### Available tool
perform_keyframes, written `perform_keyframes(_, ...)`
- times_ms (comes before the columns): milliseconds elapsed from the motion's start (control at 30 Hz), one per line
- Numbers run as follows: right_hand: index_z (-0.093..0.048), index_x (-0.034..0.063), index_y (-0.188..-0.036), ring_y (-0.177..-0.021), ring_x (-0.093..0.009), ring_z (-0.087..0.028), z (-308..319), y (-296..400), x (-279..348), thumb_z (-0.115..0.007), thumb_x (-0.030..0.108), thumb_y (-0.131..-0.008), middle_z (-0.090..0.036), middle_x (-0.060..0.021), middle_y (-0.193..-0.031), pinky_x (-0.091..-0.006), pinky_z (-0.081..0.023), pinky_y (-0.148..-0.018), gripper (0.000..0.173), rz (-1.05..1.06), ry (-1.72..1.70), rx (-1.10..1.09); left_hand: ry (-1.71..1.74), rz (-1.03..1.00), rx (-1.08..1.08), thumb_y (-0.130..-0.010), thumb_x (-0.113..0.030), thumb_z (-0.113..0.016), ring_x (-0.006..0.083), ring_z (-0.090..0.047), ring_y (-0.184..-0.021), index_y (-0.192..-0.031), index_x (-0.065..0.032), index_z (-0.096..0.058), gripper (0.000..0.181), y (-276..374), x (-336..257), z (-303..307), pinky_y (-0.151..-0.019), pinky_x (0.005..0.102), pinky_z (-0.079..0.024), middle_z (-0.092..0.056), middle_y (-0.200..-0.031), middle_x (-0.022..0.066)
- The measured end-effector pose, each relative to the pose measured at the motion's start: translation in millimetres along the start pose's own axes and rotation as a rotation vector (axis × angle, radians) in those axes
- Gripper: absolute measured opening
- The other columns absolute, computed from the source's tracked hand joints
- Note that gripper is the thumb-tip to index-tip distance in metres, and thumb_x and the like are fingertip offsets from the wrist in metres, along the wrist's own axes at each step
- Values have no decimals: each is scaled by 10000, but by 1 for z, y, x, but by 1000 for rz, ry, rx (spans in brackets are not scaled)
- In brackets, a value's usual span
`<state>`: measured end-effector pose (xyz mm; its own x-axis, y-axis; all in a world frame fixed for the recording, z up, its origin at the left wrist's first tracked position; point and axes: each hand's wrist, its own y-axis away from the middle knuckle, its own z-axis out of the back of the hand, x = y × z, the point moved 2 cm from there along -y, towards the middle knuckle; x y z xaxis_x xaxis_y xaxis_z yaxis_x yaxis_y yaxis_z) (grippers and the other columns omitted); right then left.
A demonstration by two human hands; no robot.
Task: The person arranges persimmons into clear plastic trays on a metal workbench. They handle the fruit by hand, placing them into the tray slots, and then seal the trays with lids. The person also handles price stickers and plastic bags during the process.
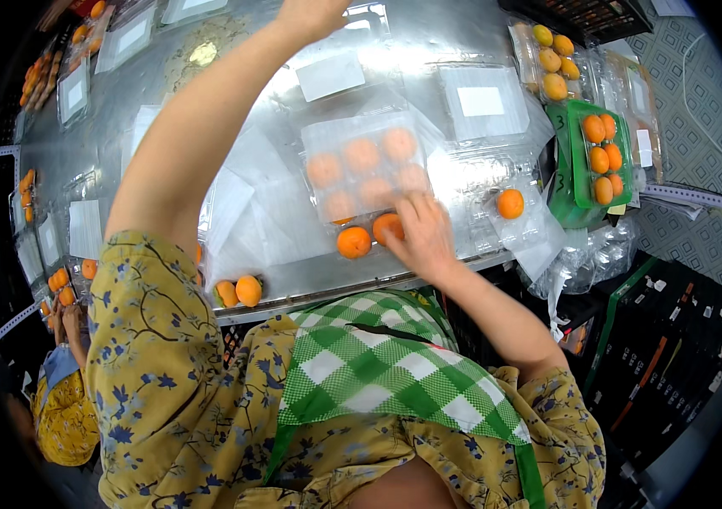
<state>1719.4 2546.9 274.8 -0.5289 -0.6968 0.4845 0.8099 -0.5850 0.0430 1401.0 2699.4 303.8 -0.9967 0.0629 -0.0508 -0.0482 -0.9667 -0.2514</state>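
My left hand (315, 16) is stretched to the far side of the metal table, near a clear plastic clamshell lid (367, 19); its fingers are partly cut off by the picture's top edge. Before me lies a clear plastic tray of orange persimmons (361, 154), covered with a thin white foam sheet (348, 130). My right hand (425, 235), blurred, is at the tray's near right corner, its fingers on a loose persimmon (387, 228). Just left of that one sits another persimmon (354, 242). Whether the right fingers grip the fruit is unclear.
White foam sheets (259, 210) spread at left, with two persimmons (248, 291) at the edge. One persimmon (510, 203) rests on clear trays at right, beside a green scale (564, 159) bearing a filled pack (602, 158). Black crates (666, 356) stand lower right. A co-worker's hands (71, 324) are far left.
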Motion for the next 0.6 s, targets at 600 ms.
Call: perform_keyframes(600, -527, 48, -1129, -1106, -307, -497, 33, -91, -29, -710, 225, -695, -537, -132, -1157, -469, -409, -917, 503, 477, 153, 200, 582, 86, 474, -516, -394, -853, 272, -256, -1414, -1458, -149, -323, 1109, 233, -117, 1, -1134, 593, -156, -284, -1525, 72)
